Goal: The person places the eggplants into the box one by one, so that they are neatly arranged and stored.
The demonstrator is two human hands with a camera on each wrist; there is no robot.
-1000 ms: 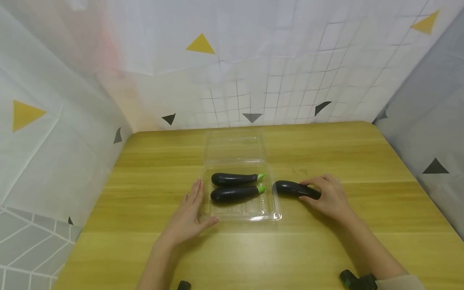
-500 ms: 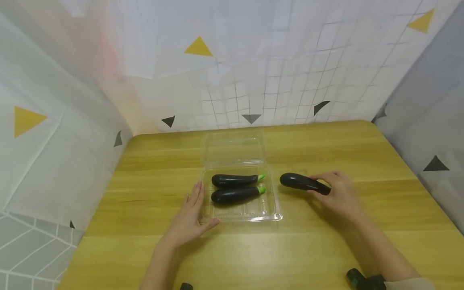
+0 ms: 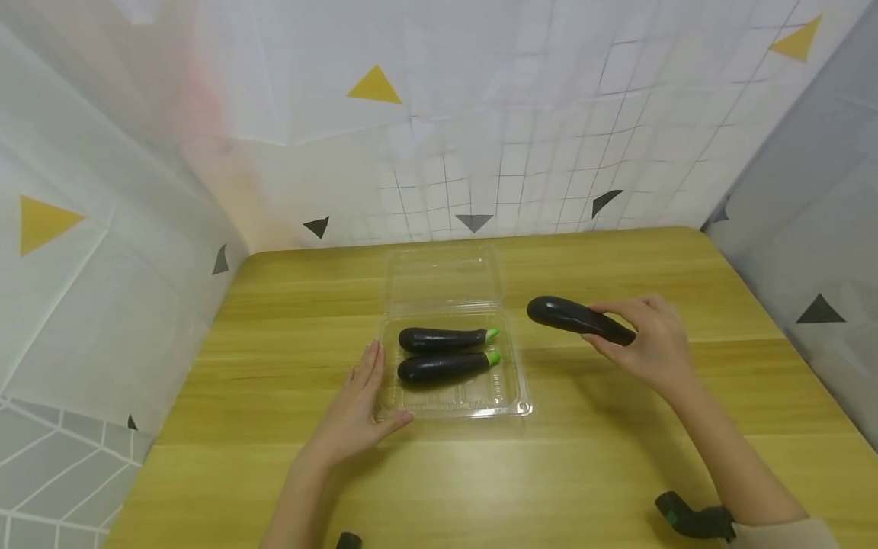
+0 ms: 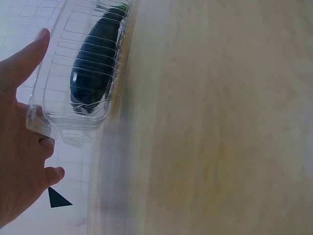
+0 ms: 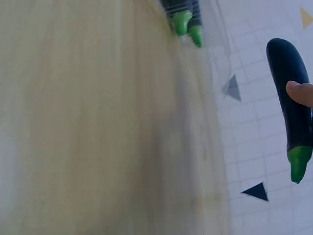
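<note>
At tray [image 3: 480,414] L edge, L hand [image 3: 357,408] straight-fingered; past gap off R edge, R hand [image 3: 648,335] w/ pinched eggplant [image 3: 568,315].

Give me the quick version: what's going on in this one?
A person's right-hand grip holds an eggplant up above the table, to the right of a clear plastic container. Two more eggplants lie side by side in the container, their green stem ends toward the right. The lid is open, folded toward the back. The left-hand grip is at the container's left edge, fingers extended and thumb spread.
</note>
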